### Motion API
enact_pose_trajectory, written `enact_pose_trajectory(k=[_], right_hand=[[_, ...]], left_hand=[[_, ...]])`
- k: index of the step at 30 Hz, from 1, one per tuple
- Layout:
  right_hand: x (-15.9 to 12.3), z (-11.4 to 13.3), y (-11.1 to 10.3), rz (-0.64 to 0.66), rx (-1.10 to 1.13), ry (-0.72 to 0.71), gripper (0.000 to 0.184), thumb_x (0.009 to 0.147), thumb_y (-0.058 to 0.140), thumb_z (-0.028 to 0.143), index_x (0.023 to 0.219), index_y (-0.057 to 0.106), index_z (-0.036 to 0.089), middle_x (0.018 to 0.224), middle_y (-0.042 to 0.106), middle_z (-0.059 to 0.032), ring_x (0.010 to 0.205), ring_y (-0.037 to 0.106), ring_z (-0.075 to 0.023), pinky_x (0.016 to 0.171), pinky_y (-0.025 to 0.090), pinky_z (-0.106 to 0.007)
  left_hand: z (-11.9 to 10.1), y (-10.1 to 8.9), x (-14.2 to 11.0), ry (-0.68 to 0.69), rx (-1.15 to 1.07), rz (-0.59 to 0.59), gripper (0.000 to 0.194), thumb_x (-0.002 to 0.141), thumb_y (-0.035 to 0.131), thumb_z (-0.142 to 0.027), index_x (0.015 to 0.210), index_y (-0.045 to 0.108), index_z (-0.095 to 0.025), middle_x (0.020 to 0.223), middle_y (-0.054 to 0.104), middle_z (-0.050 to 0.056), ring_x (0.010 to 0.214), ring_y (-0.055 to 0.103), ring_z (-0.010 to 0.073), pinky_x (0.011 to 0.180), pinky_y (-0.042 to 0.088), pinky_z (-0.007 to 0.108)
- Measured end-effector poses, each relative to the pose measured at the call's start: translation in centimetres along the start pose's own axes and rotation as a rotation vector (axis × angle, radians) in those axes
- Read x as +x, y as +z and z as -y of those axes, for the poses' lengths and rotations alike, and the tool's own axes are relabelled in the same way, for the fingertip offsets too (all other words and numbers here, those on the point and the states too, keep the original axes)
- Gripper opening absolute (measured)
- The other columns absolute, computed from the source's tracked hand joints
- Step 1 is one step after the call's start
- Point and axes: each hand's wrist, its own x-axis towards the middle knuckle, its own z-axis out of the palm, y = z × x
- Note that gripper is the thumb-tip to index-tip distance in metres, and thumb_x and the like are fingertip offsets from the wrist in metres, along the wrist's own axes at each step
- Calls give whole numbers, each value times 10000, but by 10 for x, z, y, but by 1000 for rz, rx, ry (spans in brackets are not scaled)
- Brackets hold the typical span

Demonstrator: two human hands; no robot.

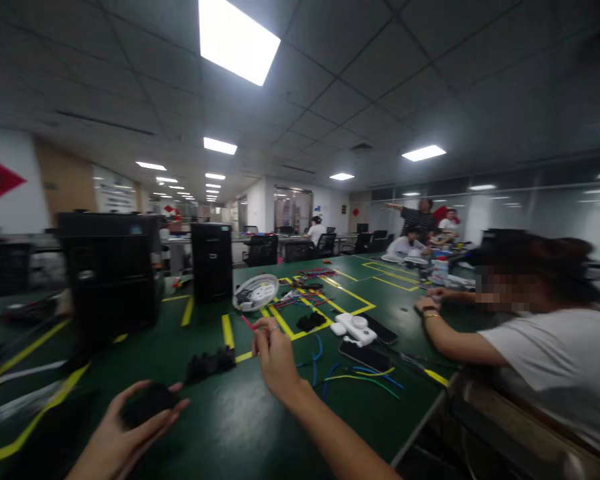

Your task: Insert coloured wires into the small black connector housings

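My left hand [130, 427] rests low at the near edge of the green table [240, 420], fingers curled round a small black object [147, 405]. My right hand [275, 353] is raised over the table's middle, fingertips pinched on a thin red wire [249, 323]. A black bundle [210, 363] lies just left of that hand. Loose blue, yellow and green wires [360, 377] lie to its right, beside a black phone [365, 355] and white adapters [355, 327].
A co-worker in a white shirt [555, 360] sits at the right with hands on the table. Two black computer towers [110, 273] [211, 260] stand at the back left. A round wire spool [256, 292] and coloured wires lie inside yellow tape lines. More people sit far back.
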Motion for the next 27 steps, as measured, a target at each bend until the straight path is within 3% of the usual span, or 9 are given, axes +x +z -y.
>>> enact_pose_trajectory(k=[2,4,7,10,16,20,27], right_hand=[[-4,14,29,89,14,-45,221,972,362,255,1113,521,198,653,595,26,578,580,-139,572,405,-230],[-16,20,54,232,4,-97,250,960,390,236,1160,537,207,752,658,-5,649,626,-154,606,431,-238],[-36,19,73,431,-17,-190,297,954,412,218,1218,544,238,1001,698,-43,843,673,-186,724,468,-262],[-48,13,74,490,-47,-214,310,963,401,221,1238,544,231,1080,687,-61,908,671,-195,772,475,-274],[-50,13,70,471,-132,-222,306,960,405,214,1223,561,199,831,704,-50,692,657,-165,647,473,-245],[-52,16,71,488,-150,-255,314,955,411,200,1231,559,200,871,711,-58,717,665,-167,672,482,-250],[-58,17,71,545,-192,-253,292,967,394,207,1207,560,218,953,718,-59,825,687,-189,728,479,-258]], left_hand=[[-7,-4,-5,-11,-251,56,859,540,796,-216,1245,318,-323,1084,653,61,944,687,258,897,539,420],[-12,-8,-4,-11,-400,104,813,600,710,-87,1258,289,-315,1094,645,57,965,681,217,957,500,411],[-17,-15,1,-30,-545,93,684,635,548,21,1213,312,-258,1084,643,75,1012,661,194,991,468,420],[-17,-19,-2,-71,-614,137,587,649,464,48,1166,352,-206,1068,643,104,1009,662,203,999,452,426],[-16,-16,-5,-107,-665,172,577,648,438,61,1158,366,-199,1075,642,112,987,667,208,986,446,440],[-10,-16,-3,-76,-656,205,576,665,469,35,1179,369,-202,1117,631,120,1011,652,204,1001,425,446],[1,-19,-4,129,-298,189,544,752,629,-150,1231,388,-238,1256,565,121,1137,578,222,1046,372,454]])
